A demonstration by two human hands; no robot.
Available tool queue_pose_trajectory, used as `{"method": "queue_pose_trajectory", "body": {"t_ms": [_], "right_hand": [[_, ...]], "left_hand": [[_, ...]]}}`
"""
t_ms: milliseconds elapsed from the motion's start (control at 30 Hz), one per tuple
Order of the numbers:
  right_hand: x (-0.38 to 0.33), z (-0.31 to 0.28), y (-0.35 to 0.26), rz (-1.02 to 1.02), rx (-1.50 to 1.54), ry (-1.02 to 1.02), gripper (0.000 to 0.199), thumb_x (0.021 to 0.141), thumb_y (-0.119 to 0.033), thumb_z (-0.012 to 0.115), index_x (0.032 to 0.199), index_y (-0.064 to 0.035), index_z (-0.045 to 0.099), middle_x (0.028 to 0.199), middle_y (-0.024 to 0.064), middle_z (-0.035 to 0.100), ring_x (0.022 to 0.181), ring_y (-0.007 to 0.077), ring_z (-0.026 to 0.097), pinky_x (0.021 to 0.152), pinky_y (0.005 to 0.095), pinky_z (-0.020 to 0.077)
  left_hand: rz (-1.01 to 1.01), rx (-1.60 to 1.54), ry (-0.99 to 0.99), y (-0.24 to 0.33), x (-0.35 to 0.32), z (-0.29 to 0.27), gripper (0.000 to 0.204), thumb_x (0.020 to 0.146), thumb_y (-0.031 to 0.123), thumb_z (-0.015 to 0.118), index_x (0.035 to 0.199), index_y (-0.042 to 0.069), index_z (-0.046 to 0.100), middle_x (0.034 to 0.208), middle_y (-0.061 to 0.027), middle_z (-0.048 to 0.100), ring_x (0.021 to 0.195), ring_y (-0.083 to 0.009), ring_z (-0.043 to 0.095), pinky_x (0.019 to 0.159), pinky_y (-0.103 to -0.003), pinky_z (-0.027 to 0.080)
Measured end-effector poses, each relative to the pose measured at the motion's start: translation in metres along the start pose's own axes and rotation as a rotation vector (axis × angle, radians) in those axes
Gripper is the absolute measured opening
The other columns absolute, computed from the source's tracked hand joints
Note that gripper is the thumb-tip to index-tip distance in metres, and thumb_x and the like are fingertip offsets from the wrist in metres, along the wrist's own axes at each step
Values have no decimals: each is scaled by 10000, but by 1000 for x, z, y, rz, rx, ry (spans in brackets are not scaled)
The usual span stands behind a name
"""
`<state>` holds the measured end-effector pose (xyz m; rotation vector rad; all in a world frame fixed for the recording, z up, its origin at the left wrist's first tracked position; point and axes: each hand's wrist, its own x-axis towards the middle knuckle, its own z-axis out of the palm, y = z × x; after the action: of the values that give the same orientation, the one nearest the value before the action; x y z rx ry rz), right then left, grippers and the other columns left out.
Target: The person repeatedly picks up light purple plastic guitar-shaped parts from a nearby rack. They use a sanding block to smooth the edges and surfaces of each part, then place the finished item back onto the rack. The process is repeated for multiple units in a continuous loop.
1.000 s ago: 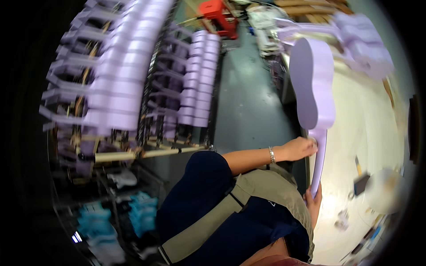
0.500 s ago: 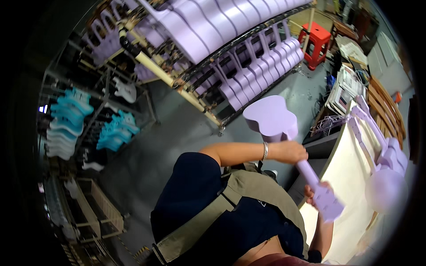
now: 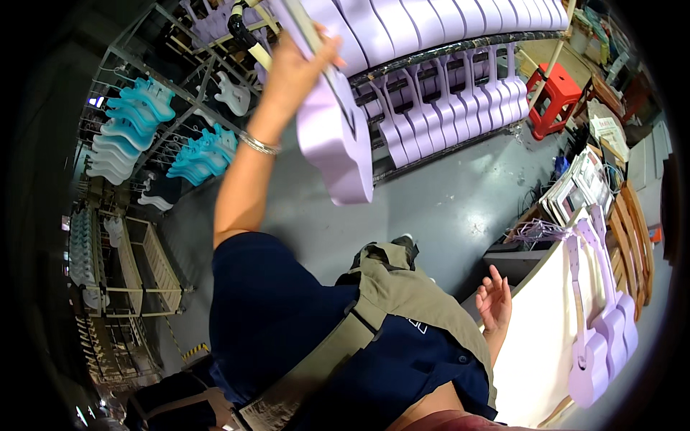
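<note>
Red stool [image 3: 552, 97] on grey floor [image 3: 445, 201] — turquoise guitar bodies [image 3: 136, 118] hanging.

At twelve o'clock the rack [image 3: 402, 68] is packed tight with lilac guitars [image 3: 460, 100] — no gap between them. The grey floor [image 3: 445, 201] at centre lies open. At four o'clock the counter [image 3: 532, 345] is bare beside two guitars [image 3: 600, 337] at its right edge — a red stool [image 3: 553, 97] stands at two o'clock.

Left hand [image 3: 298, 68]: raised high above shoulder level, arm extended up and away, elbow nearly straight, forearm bare with a thin bracelet at the wrist. Fingers curled closed in a grip, thumb wrapped round. Right hand [image 3: 494, 302]: low beside the torso, palm open, fingers [image 3: 496, 276] spread and slightly bent, gripping nothing.
</note>
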<state>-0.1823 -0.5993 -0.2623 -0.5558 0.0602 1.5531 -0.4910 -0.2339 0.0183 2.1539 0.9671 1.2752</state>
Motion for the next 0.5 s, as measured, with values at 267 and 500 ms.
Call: {"method": "queue_pose_trajectory", "body": {"t_ms": [267,500], "right_hand": [[35,-3,-30,-99,32,26,435,981,-320,388,1322,-50,420,1033,134,634,862,232,637,700,353,583],[66,7,-51,-236,46,-64,443,982,-322,391,1351,-78,383,1022,133,632,902,244,619,712,353,578]], "left_hand": [[59,-23,136,-16,99,-74,320,930,285,512,723,44,551,629,-72,604,523,-143,569,501,-244,447],[-64,-32,286,-94,181,-106,329,914,324,532,718,61,558,596,-70,604,450,-120,540,392,-225,396]]}}
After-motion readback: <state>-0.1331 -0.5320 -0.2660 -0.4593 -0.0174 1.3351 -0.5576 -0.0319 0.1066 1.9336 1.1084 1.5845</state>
